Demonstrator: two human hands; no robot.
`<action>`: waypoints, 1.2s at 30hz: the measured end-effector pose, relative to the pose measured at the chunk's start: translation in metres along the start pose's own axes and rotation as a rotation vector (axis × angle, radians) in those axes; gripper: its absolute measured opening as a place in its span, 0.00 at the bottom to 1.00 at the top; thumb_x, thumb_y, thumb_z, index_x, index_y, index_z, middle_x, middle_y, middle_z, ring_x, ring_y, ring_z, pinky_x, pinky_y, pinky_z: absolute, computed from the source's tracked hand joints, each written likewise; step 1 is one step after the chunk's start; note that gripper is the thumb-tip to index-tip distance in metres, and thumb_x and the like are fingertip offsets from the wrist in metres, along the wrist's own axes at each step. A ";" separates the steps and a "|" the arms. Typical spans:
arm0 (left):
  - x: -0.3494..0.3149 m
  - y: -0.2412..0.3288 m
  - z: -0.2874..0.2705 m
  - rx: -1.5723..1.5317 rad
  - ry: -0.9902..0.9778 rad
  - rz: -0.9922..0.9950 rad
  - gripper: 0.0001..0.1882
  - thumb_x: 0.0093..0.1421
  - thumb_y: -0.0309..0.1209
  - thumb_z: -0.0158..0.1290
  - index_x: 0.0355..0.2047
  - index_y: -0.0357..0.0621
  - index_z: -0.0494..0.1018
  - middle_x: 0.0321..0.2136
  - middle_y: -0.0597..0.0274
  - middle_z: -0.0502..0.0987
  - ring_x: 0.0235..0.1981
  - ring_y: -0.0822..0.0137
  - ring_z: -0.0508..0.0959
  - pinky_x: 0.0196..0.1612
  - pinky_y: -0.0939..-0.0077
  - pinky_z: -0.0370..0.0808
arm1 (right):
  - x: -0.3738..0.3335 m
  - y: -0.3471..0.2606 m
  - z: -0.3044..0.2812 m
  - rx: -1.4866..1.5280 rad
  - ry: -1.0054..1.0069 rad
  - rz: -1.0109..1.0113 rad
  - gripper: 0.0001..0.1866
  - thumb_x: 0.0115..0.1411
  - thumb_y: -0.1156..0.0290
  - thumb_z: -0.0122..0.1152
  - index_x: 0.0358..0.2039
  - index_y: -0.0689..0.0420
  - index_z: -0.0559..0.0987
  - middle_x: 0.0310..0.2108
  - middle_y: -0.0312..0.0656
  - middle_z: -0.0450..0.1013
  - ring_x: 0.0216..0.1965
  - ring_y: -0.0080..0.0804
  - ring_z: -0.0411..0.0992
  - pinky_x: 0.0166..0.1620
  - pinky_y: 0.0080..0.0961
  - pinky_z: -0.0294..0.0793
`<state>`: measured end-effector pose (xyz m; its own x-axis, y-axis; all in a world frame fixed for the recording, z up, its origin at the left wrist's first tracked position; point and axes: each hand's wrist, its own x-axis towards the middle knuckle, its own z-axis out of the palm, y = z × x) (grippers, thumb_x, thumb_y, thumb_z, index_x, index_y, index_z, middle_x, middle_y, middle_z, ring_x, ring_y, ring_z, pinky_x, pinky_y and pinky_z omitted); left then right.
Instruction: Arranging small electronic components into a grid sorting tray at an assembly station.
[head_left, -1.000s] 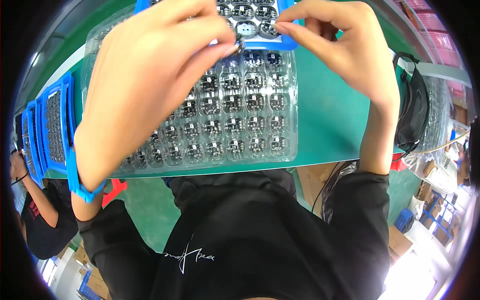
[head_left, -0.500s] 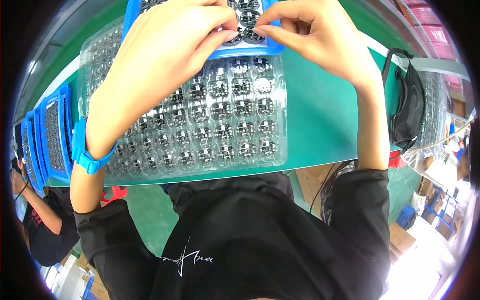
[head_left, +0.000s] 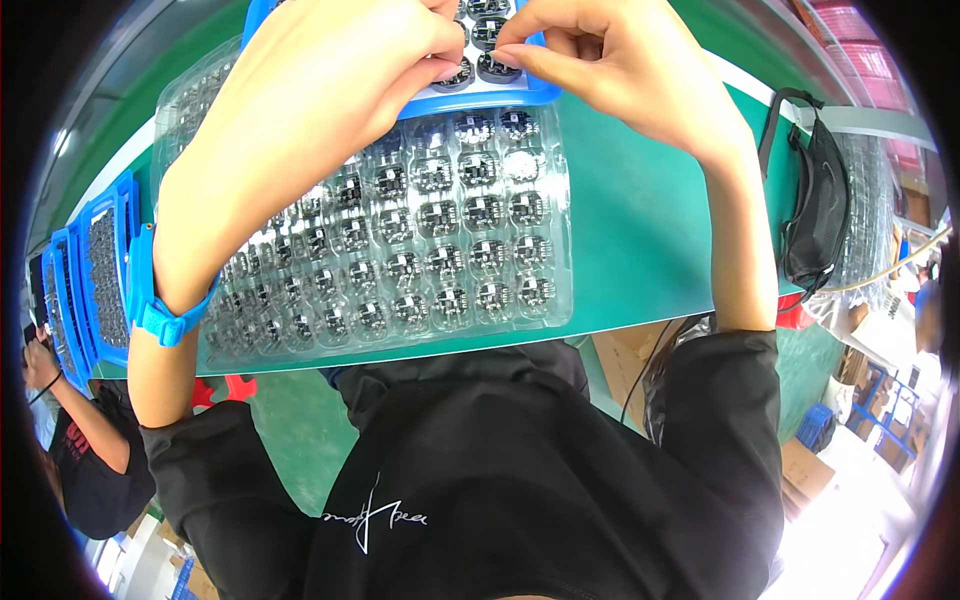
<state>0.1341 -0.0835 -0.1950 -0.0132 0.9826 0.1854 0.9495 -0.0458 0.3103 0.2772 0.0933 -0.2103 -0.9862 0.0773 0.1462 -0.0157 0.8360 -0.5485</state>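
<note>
At the far left edge a co-worker's arm (head_left: 70, 420) in a dark short sleeve shows low in the view, and above it several blue trays (head_left: 100, 270) stand stacked on edge along the green table (head_left: 640, 230), each with a grey mesh of small parts inside.

Next comes the left hand (head_left: 300, 130), a blue watch (head_left: 160, 310) strapped at its wrist. It reaches up across the clear blister tray (head_left: 420, 250), its fingers curled close together with the tips pressed down at the near edge of the blue frame (head_left: 490, 95); whether they pinch one small part cannot be told, since the fingertips hide it.

The clear blister tray lies flat on the table directly in front of the person, its long side running left to right. It is glossy and see-through, moulded into rows of small rounded pockets, and nearly each pocket holds a small round dark component (head_left: 480, 210) with pale metallic specks on its face. The left part of the tray sits under the left forearm.

The blue frame rests at the tray's far edge, overlapping it, with rounded corners and more round dark parts seated in it.

The right hand (head_left: 620, 70) meets the left over the frame, thumb and forefinger nearly closed at the frame's edge; what lies between them is too small to tell.

Further right a black bag (head_left: 815, 220) lies on the table
</note>
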 end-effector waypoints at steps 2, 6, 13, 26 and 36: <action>0.000 -0.001 0.000 0.032 -0.022 0.021 0.06 0.58 0.26 0.60 0.30 0.35 0.78 0.31 0.55 0.75 0.32 0.51 0.78 0.36 0.60 0.73 | -0.001 0.000 0.001 -0.010 -0.006 -0.002 0.07 0.59 0.71 0.68 0.33 0.62 0.85 0.18 0.51 0.72 0.17 0.42 0.69 0.25 0.32 0.67; 0.002 -0.002 0.006 0.050 -0.010 0.059 0.06 0.58 0.26 0.60 0.29 0.35 0.78 0.30 0.55 0.74 0.33 0.51 0.78 0.36 0.59 0.74 | -0.002 0.002 0.003 0.021 0.044 -0.040 0.07 0.59 0.71 0.68 0.33 0.62 0.85 0.18 0.52 0.72 0.17 0.42 0.69 0.25 0.32 0.67; 0.002 0.000 0.006 0.039 -0.054 0.024 0.07 0.61 0.27 0.58 0.29 0.34 0.77 0.30 0.54 0.74 0.33 0.52 0.77 0.37 0.60 0.74 | -0.002 0.003 0.004 0.027 0.063 -0.075 0.07 0.60 0.71 0.68 0.34 0.62 0.85 0.19 0.51 0.73 0.17 0.39 0.70 0.25 0.31 0.67; -0.009 -0.011 0.006 0.029 -0.054 0.044 0.10 0.64 0.30 0.56 0.31 0.32 0.78 0.32 0.52 0.74 0.36 0.51 0.78 0.42 0.61 0.76 | 0.001 0.014 0.022 -0.102 0.041 -0.022 0.05 0.62 0.71 0.69 0.35 0.58 0.86 0.16 0.36 0.68 0.17 0.20 0.62 0.22 0.24 0.60; -0.061 -0.054 -0.023 -0.033 0.281 -0.386 0.09 0.68 0.32 0.57 0.40 0.37 0.81 0.32 0.62 0.77 0.30 0.70 0.76 0.32 0.73 0.70 | 0.007 0.004 0.016 -0.292 -0.019 -0.247 0.09 0.64 0.71 0.62 0.42 0.58 0.85 0.27 0.48 0.79 0.30 0.47 0.78 0.36 0.37 0.75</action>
<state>0.0761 -0.1455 -0.2019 -0.4510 0.8426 0.2942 0.8485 0.3025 0.4343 0.2680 0.0882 -0.2249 -0.9615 -0.1541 0.2277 -0.2088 0.9480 -0.2402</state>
